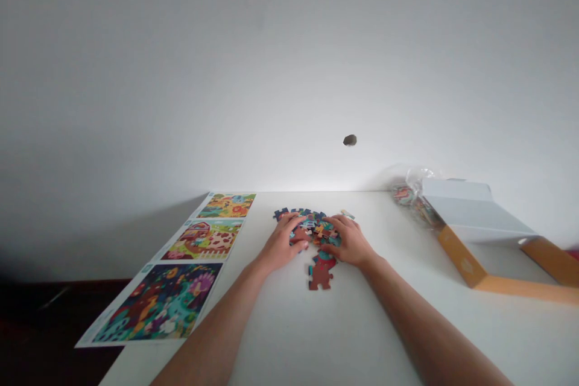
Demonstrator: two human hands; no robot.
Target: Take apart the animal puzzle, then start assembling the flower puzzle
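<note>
Colourful jigsaw puzzle pieces (316, 230) lie in a heap in the middle of the white table. My left hand (279, 245) curves around the heap's left side, thumb apart from the fingers, touching pieces. On the opposite side my right hand (351, 240) rests against the heap in the same way, fingers spread. Neither hand visibly grips a piece, and the fingers partly cover the heap. A few reddish-brown pieces (321, 277) extend from the heap toward me; whether they are joined I cannot tell. Beyond my right fingertips lies a pale piece (348, 214).
On the left lies a sheet with three printed pictures (202, 240), overhanging the table's left edge. To the right stands an open orange-edged box (482, 262), with clear plastic bags of pieces (416, 199) beside it. A wall (289, 72) with a hole rises behind the table.
</note>
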